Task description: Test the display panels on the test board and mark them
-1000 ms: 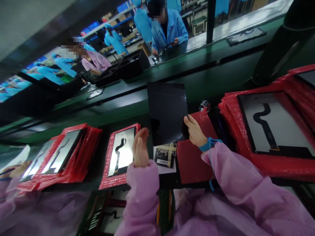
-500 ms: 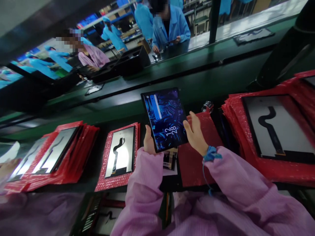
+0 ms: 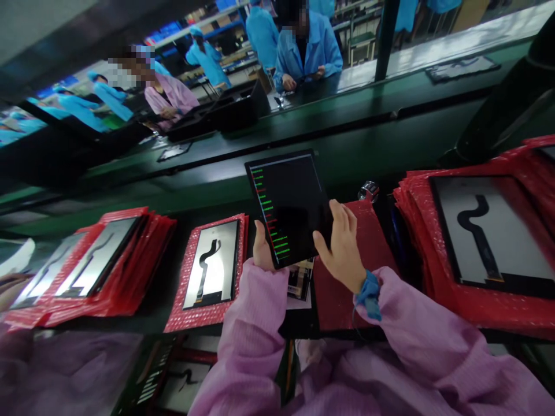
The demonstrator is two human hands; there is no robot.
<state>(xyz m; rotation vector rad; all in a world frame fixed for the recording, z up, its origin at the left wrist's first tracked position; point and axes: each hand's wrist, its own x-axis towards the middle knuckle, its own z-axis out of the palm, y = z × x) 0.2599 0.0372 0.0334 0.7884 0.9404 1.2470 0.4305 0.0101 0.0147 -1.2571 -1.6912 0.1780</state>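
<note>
A dark tablet (image 3: 299, 202) is tilted up above the bench, its black screen showing rows of green and red text along the left side. My left hand (image 3: 262, 248) grips its lower left edge, the thumb showing at the side and the other fingers hidden beneath. Over the lower right part of the screen is my right hand (image 3: 342, 248), fingers apart; whether it touches the glass I cannot tell. Below that hand lies a red mat (image 3: 336, 303). A display panel (image 3: 212, 263) with a black flex cable rests on red bubble wrap (image 3: 176, 320) to the left.
Stacked red bubble-wrap pouches (image 3: 145, 271) with panels stand at the left, and another pile (image 3: 418, 219) at the right bears a large panel (image 3: 524, 231). A small metallic object (image 3: 368, 190) sits behind the mat. Across the line, co-workers (image 3: 307, 49) are at benches.
The tablet's screen has gone from a blue wallpaper with a clock to black with coloured text. My right hand has shifted from the tablet's right edge to over its screen.
</note>
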